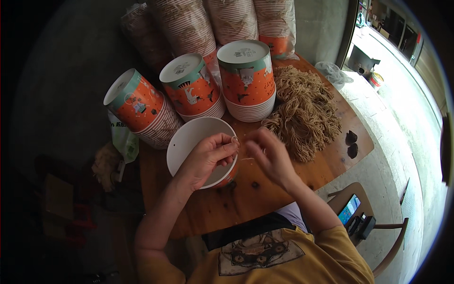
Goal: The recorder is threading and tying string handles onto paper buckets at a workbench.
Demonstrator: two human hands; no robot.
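A white-lined paper bucket (pixel 182 154) stands on the table with its mouth up and a small hole near its left rim. My left hand (pixel 210 154) reaches over its right rim, thumb and forefinger pinched on what looks like a thin tan cord (pixel 235 140). Just right of the rim is my right hand (pixel 268 154), its fingers curled and smeared by motion, so what they hold is hidden. Beside it lies a big heap of tan cords (pixel 307 111).
Behind stand stacks of upside-down orange buckets (pixel 246 85), with plastic-wrapped stacks (pixel 231 21) farther back. Two dark pieces (pixel 351 144) lie at the wooden table's (pixel 198 215) right edge. A phone (pixel 350 209) rests on a chair (pixel 338 199) at right.
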